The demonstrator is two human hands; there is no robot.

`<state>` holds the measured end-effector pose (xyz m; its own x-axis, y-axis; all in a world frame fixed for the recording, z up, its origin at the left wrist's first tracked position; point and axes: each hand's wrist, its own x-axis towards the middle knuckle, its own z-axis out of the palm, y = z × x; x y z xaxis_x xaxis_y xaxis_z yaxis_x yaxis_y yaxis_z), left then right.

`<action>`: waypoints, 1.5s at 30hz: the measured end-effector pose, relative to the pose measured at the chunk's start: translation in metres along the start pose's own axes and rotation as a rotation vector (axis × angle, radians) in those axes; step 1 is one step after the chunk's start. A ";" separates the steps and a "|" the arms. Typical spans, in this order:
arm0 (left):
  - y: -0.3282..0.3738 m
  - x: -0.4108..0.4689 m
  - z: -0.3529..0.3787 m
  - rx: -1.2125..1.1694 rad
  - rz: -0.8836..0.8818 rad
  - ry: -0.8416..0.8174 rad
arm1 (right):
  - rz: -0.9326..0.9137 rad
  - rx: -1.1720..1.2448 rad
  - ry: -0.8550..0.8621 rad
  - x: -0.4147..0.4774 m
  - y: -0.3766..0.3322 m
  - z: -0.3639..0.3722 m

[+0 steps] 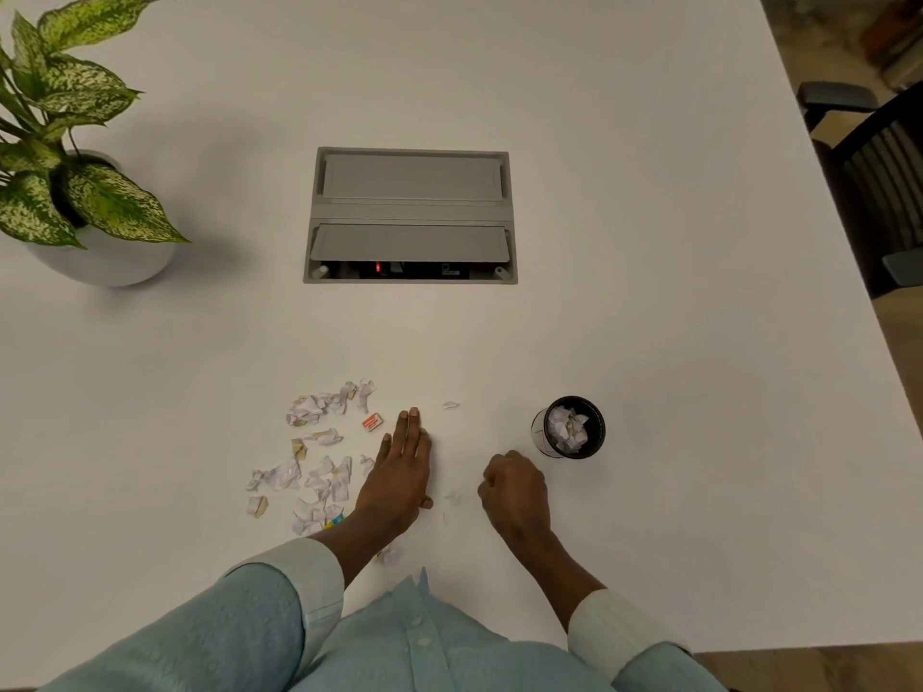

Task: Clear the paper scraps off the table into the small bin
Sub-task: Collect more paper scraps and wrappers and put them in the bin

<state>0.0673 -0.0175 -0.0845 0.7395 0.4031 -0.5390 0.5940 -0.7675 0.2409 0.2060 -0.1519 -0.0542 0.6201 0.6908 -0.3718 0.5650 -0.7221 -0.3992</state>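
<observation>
Several crumpled white and tan paper scraps [319,462] lie scattered on the white table [649,292], left of my hands. A small red-and-white scrap [372,421] lies among them, and single bits lie at the far side [450,405] and between my hands [452,495]. My left hand [399,472] lies flat on the table with straight fingers, right beside the pile. My right hand [514,491] is curled into a fist just left of the small black bin [569,427]; whether it holds scraps is hidden. The bin stands upright with white scraps inside.
A grey cable hatch [410,215] is set into the table's middle. A potted plant [75,157] in a white pot stands at the far left. A dark chair [879,182] stands beyond the table's right edge.
</observation>
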 end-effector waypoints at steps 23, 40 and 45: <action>-0.001 0.002 0.003 -0.006 -0.011 0.004 | 0.067 0.144 0.578 0.013 0.028 -0.098; -0.008 -0.004 0.006 -0.126 0.022 0.059 | -0.379 -0.228 -0.104 0.091 -0.053 -0.011; -0.008 -0.003 0.005 -0.131 0.004 0.051 | -0.380 -0.348 -0.140 0.093 -0.050 -0.005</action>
<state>0.0589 -0.0154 -0.0891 0.7549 0.4274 -0.4974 0.6250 -0.6986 0.3483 0.2388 -0.0518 -0.0646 0.2715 0.8874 -0.3725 0.8975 -0.3732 -0.2349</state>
